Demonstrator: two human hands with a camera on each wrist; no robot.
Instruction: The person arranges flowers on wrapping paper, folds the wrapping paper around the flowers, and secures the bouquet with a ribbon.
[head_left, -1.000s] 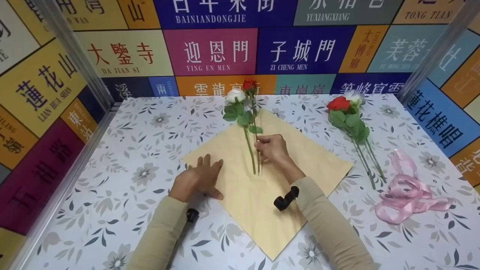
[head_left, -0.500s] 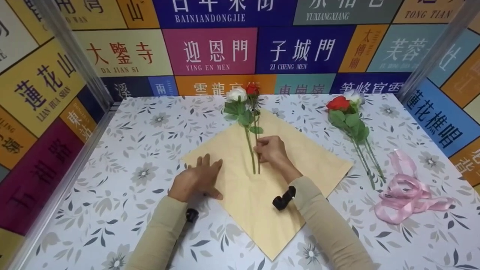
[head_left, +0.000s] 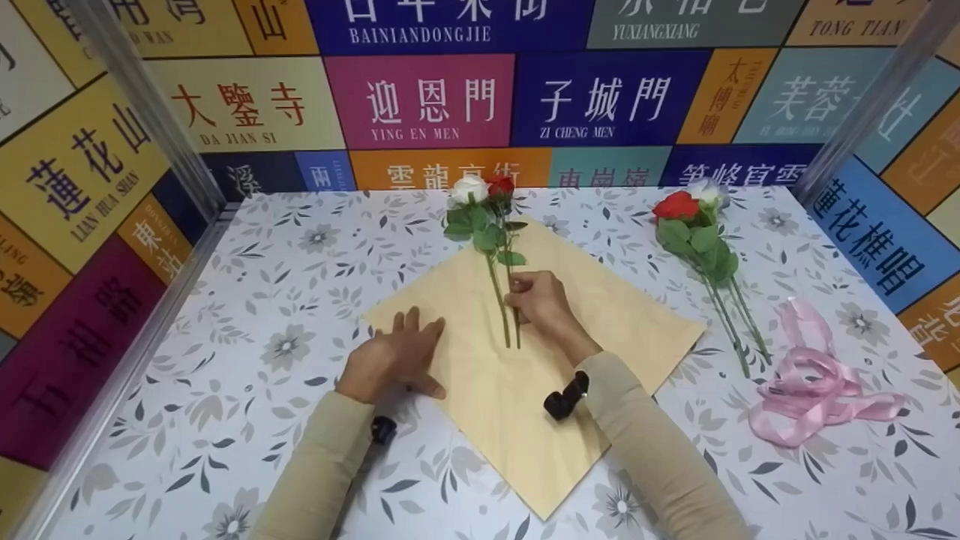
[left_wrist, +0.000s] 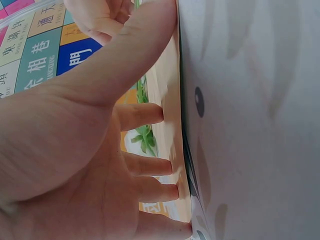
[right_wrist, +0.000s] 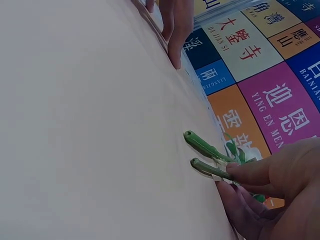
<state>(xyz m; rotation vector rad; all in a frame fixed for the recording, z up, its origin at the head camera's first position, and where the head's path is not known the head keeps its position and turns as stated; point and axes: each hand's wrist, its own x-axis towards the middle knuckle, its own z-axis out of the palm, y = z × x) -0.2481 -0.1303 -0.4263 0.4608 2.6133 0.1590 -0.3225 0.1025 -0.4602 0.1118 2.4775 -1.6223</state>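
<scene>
A sheet of tan wrapping paper (head_left: 540, 420) lies cornerwise on the table. On its upper part are a white rose (head_left: 469, 192) and, close to its right, a red rose (head_left: 500, 187), their stems pointing toward me. My right hand (head_left: 541, 304) pinches the red rose's stem between thumb and fingers; in the right wrist view both cut stem ends (right_wrist: 200, 145) show beside the thumb. My left hand (head_left: 394, 356) rests with spread, straight fingers on the paper's left edge. The left wrist view shows its fingertips (left_wrist: 155, 114) touching the paper.
At the right lie another red rose (head_left: 676, 206) and white rose (head_left: 710, 195), stems side by side. A loose pink ribbon (head_left: 814, 386) lies nearer me. The table has a floral cover (head_left: 247, 375); panels with printed lettering (head_left: 431, 101) stand around its back and sides.
The red rose's head has come down and lies against the white one, which shifted slightly. My right hand has moved a little to the left. The left hand stays in place.
</scene>
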